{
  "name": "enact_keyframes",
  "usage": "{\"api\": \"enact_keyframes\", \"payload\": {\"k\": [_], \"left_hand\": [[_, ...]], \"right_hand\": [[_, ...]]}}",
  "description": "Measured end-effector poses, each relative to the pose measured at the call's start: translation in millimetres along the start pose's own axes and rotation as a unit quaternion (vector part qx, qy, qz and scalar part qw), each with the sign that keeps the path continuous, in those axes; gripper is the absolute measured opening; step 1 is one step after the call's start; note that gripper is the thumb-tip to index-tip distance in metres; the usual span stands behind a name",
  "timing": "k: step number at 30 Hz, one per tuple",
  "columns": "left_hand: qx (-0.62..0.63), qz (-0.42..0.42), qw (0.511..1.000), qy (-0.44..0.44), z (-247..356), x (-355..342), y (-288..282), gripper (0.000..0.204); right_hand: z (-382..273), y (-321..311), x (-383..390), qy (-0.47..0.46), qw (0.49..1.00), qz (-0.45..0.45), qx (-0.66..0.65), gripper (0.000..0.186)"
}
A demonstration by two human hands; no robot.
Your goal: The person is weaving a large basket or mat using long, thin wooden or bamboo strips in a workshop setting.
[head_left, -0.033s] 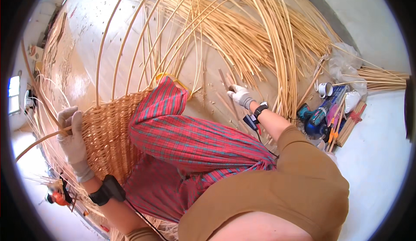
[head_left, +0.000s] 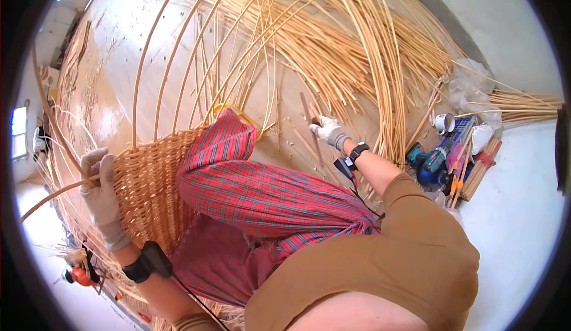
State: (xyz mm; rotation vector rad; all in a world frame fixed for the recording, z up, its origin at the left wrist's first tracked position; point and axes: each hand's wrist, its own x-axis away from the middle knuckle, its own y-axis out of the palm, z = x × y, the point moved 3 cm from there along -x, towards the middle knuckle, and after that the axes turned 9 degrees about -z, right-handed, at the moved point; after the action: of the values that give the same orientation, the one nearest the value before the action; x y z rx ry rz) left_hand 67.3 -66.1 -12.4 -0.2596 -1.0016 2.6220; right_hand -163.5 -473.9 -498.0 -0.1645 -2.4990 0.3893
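In the head view, sitting with one knee raised in red plaid trousers (head_left: 273,194) and wearing pale gloves on both hands. Gripping with the left hand (head_left: 102,185) at the upper left corner of a woven wicker basket (head_left: 151,191), curling the fingers nearly closed around a thick brown cane (head_left: 59,192). Having the basket at the left, just beside the plaid leg, partly hiding its right side behind the knee. Showing a row of long canes (head_left: 143,51) rising from the basket's upper edge, arching up and over to the right.

Holding the right hand (head_left: 330,133) out in front, well apart from the basket, over some thin flat slats (head_left: 305,106) lying on the floor (head_left: 279,152). Bending those fingers partway; showing too little of the fingertips, so being unable to tell about any hold on a slat. Wearing a black band (head_left: 358,151) on the right wrist and a larger black device (head_left: 148,261) on the left.

Facing a broad heap of pale canes (head_left: 333,57) spreading across the floor beyond the right hand. Seeing a yellow rim (head_left: 253,120) just behind the knee, mostly hidden. Having at the right, close together, a teal and blue power tool (head_left: 433,170), a blue crate (head_left: 457,136), a white cylindrical container (head_left: 444,123), a crumpled clear plastic bag (head_left: 470,87) and a short bundle of sticks (head_left: 477,179).
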Motion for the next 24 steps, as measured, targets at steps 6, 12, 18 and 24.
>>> {"api": "enact_keyframes", "payload": {"k": [6, 12, 18, 24], "left_hand": [[0.036, -0.011, 0.999, -0.030, 8, 3, 5, 0.018], [0.020, 0.016, 1.000, -0.017, 16, 4, 8, 0.019], [0.071, -0.008, 0.997, -0.018, 15, 4, 10, 0.021], [0.042, 0.001, 0.999, -0.006, 16, 3, 10, 0.022]], "right_hand": [[-93, -46, 13, -0.045, 0.945, -0.065, -0.318, 0.022], [-149, -49, 27, -0.063, 0.886, -0.094, -0.450, 0.023], [-164, -46, 28, -0.091, 0.851, -0.088, -0.510, 0.026], [-180, -67, 26, -0.135, 0.819, -0.060, -0.555, 0.026]]}}
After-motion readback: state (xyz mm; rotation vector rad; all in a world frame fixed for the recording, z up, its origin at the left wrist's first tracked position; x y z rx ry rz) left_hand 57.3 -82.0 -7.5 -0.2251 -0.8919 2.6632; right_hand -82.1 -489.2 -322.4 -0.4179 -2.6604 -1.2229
